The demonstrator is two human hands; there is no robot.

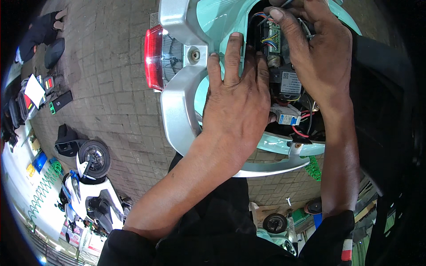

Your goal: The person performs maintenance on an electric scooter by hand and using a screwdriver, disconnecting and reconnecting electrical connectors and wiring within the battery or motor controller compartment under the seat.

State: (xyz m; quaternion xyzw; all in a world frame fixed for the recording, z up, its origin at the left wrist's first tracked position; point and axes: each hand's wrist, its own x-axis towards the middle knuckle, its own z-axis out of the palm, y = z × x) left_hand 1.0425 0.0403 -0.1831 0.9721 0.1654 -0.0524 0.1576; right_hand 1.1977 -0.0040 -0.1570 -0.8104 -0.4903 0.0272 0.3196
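Forearms [339,155] outstretched — left hand [237,104] palm-down, right hand [323,57] curled over wiring [270,43]

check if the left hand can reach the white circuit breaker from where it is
Likely yes: the left hand lies just beside the white circuit breaker, with nothing visible between them.

Top edge cuts off the upper fingers of my bare right hand [326,55] and the slim grey rod [287,2] in its grip; can't tell if tool or cable. Same hand covers part of the pale multi-wire connector strip [273,33]. Two fingertips of my bare left hand [235,102] are lost in shadow inside the bay. Print on the black box's white rectangular label [291,83] too small to read. Silver metal grab rail [179,111] and mint-green glossy body panel [222,20] run out of frame up top.
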